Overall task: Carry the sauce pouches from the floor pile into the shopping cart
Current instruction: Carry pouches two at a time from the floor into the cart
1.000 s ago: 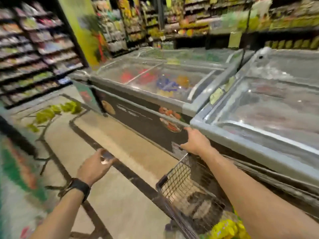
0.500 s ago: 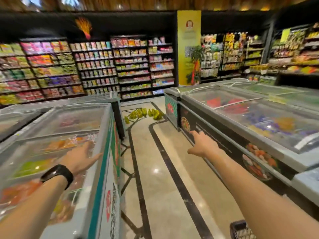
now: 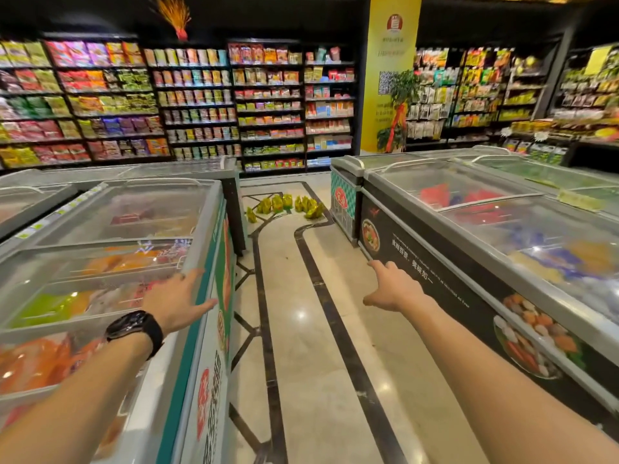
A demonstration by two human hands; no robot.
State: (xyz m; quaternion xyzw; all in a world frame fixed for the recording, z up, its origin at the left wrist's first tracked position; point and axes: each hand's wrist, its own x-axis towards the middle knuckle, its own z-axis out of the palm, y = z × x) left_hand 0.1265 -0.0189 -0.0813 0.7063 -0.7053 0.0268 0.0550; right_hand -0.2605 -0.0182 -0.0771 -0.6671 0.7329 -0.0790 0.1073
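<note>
Several yellow-green sauce pouches (image 3: pixel 284 206) lie in a loose pile on the floor at the far end of the aisle, between two freezer chests. My left hand (image 3: pixel 177 298), with a black watch on the wrist, reaches forward over the edge of the left freezer, fingers apart and empty. My right hand (image 3: pixel 392 287) stretches out over the aisle beside the right freezer, also empty with fingers loose. Both hands are well short of the pouches. The shopping cart is out of view.
A glass-topped freezer (image 3: pixel 201 249) lines the aisle's left side and a dark-fronted freezer (image 3: pixel 435 262) lines the right. The marble floor (image 3: pixel 301 329) with dark inlay strips runs between them. Stocked shelves (image 3: pixel 234 102) and a yellow pillar (image 3: pixel 388 78) stand behind the pile.
My view has swung away from the cart and up the aisle. My right hand has let go of the cart's edge. The pouch pile sits nearer the middle of the view.
</note>
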